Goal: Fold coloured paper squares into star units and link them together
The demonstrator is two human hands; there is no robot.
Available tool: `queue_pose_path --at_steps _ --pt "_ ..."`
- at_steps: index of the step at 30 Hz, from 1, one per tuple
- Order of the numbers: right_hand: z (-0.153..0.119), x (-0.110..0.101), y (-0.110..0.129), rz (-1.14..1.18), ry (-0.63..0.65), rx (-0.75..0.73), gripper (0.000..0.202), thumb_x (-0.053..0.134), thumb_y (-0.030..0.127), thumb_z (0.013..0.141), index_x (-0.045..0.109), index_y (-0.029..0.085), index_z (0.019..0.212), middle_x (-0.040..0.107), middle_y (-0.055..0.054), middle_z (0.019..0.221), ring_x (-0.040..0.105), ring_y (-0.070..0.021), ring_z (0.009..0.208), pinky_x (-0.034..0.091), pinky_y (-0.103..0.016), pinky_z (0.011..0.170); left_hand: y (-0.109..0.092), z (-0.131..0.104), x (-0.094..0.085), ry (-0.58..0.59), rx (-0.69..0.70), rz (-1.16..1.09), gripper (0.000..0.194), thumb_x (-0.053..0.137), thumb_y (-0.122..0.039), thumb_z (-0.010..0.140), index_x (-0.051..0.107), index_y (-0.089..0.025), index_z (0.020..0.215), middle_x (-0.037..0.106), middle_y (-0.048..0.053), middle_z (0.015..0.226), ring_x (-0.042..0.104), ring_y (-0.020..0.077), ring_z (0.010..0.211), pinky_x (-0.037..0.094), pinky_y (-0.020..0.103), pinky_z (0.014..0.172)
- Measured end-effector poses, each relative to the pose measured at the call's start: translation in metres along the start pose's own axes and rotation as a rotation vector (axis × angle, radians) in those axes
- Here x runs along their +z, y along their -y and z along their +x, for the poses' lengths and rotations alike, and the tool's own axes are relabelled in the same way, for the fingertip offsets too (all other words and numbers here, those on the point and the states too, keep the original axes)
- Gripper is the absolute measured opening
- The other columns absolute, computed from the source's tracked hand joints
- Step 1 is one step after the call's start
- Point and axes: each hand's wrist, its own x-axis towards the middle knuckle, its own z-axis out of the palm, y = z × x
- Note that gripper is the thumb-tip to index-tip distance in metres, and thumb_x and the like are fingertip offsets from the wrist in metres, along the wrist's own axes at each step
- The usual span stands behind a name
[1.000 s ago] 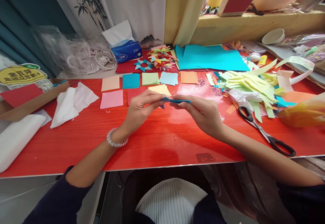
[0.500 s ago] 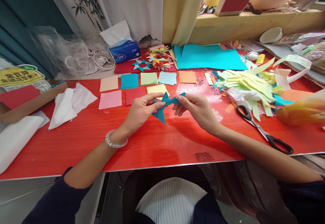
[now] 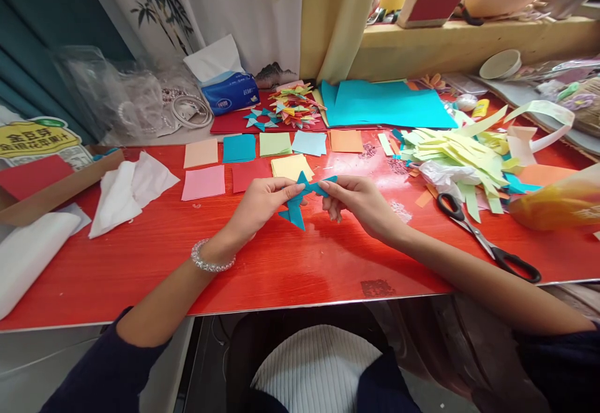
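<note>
Both hands hold a pointed piece of folded blue paper [image 3: 296, 209] above the red table. My left hand [image 3: 262, 204] pinches its left part between thumb and fingers, with two points sticking out below. On the other side, my right hand [image 3: 359, 200] grips the right-hand point with thumb and index finger, the other fingers curled under. Just behind the hands lie small square paper stacks, among them a yellow stack [image 3: 291, 166], a red stack [image 3: 250, 176] and a pink stack [image 3: 203, 183]. Parts of the folded paper are covered by my fingers.
Black-handled scissors [image 3: 487, 238] lie to the right, near a heap of pale green paper strips [image 3: 454, 157]. Farther back are folded paper stars [image 3: 297, 105], large blue sheets [image 3: 384, 105] and a tissue pack [image 3: 229, 91]. White tissues [image 3: 134, 194] lie on the left.
The right point of the blue paper has come slightly left and lower with my right hand. My left thumb sits a little higher on the paper.
</note>
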Motion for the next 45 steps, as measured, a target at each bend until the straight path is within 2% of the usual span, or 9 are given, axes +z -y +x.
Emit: queue_pose_path --at_steps 6,12,15,18,22,29,37,45 --pt "-0.003 0.003 0.003 -0.033 0.010 0.041 0.033 0.062 0.036 0.086 0.058 0.013 0.062 0.060 -0.001 0.056 0.054 -0.0063 0.043 0.045 -0.020 0.043 0.001 -0.001 0.000 0.029 -0.001 0.012 0.031 0.069 -0.044 0.076 0.075 -0.015 0.085 0.072 0.005 0.076 0.064 0.0148 0.070 0.051 0.025 0.065" --pt "-0.006 0.005 0.004 -0.044 0.024 0.069 0.034 0.061 0.038 0.086 0.059 0.013 0.062 0.060 -0.001 0.055 0.054 -0.0064 0.041 0.043 -0.020 0.041 0.002 0.000 0.000 0.087 -0.041 0.007 0.030 0.069 -0.044 0.076 0.074 -0.015 0.082 0.074 0.007 0.079 0.066 0.0158 0.073 0.052 0.026 0.069" --pt "-0.005 0.004 0.004 -0.027 0.028 0.079 0.036 0.062 0.041 0.085 0.060 0.013 0.062 0.061 -0.001 0.055 0.055 -0.0072 0.042 0.046 -0.020 0.043 0.002 0.001 0.001 0.068 -0.034 0.016 0.029 0.069 -0.043 0.076 0.074 -0.015 0.083 0.074 0.006 0.078 0.066 0.0161 0.073 0.052 0.026 0.068" --pt "-0.002 0.001 0.003 -0.007 0.044 0.077 0.036 0.062 0.044 0.084 0.064 0.013 0.067 0.064 -0.003 0.060 0.061 -0.0088 0.049 0.051 -0.021 0.051 0.001 0.001 0.000 -0.006 -0.018 0.017 0.030 0.070 -0.044 0.075 0.075 -0.015 0.083 0.072 0.006 0.077 0.066 0.0166 0.072 0.051 0.026 0.066" --pt "-0.001 0.000 0.001 0.013 0.062 0.063 0.029 0.064 0.039 0.084 0.067 0.013 0.074 0.068 -0.005 0.070 0.066 -0.0104 0.060 0.054 -0.022 0.060 0.001 0.000 0.000 -0.021 0.001 0.018 0.030 0.070 -0.044 0.075 0.075 -0.016 0.082 0.071 0.005 0.076 0.065 0.0158 0.072 0.050 0.026 0.067" --pt "-0.004 0.006 -0.005 0.085 0.004 0.072 0.028 0.068 0.040 0.080 0.068 0.013 0.075 0.069 -0.005 0.073 0.066 -0.0115 0.061 0.056 -0.023 0.061 0.006 -0.001 0.003 -0.047 0.057 0.057 0.031 0.069 -0.046 0.075 0.076 -0.017 0.083 0.071 0.004 0.074 0.061 0.0128 0.069 0.048 0.023 0.065" --pt "-0.007 0.007 -0.004 0.125 -0.011 0.073 0.026 0.068 0.038 0.080 0.068 0.013 0.074 0.069 -0.005 0.073 0.066 -0.0112 0.061 0.056 -0.024 0.062 0.006 -0.006 0.007 -0.073 0.095 0.114 0.035 0.064 -0.050 0.078 0.074 -0.017 0.081 0.072 0.005 0.078 0.063 0.0156 0.072 0.049 0.025 0.063" --pt "0.003 -0.002 -0.003 0.131 0.017 0.097 0.029 0.066 0.043 0.082 0.068 0.014 0.077 0.070 -0.006 0.074 0.067 -0.0109 0.063 0.056 -0.021 0.063 0.000 -0.001 0.004 -0.053 0.014 0.012 0.031 0.070 -0.045 0.074 0.072 -0.016 0.085 0.071 0.006 0.084 0.066 0.0185 0.082 0.053 0.027 0.070"
